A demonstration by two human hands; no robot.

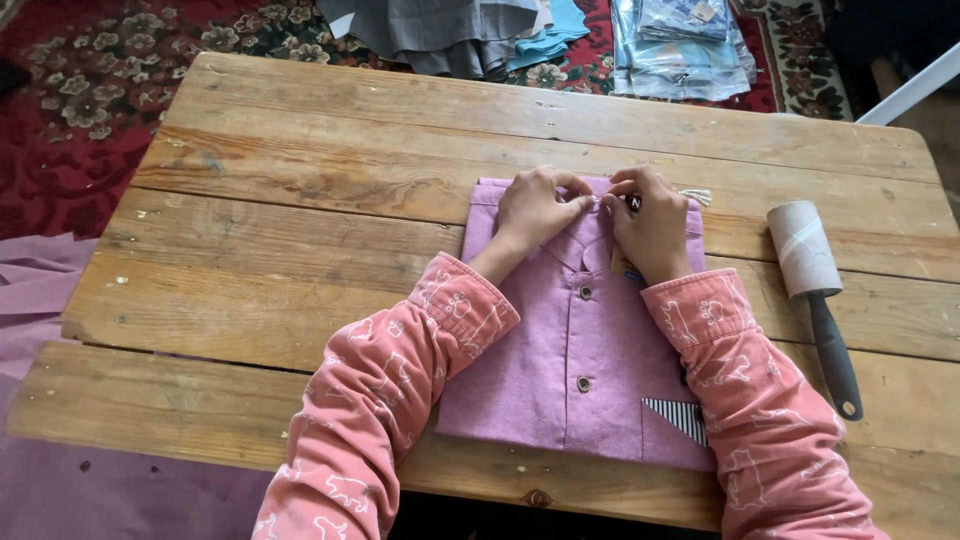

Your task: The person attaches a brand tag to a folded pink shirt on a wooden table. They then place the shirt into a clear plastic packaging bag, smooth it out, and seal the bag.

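left hand (532, 207) and right hand (650, 222) curled, fingertips pinching shirt (585, 350) collar | shirt folded, centre of table (300, 200) | lint roller (815, 290) right of shirt | clothes (560, 35) beyond table

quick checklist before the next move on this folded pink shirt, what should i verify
1. Both hands at the collar: ok. Left hand and right hand meet at the top of the pink shirt.
2. Top button fastened: cannot tell, fingers hide it.
3. Shirt lying flat and squarely folded on the wooden table: ok.
4. Lower buttons closed: ok, two show along the placket.
5. Lint roller clear of the shirt: ok, it lies apart to the right.
6. Striped pocket corner tidy: cannot tell, the sleeve partly covers it.
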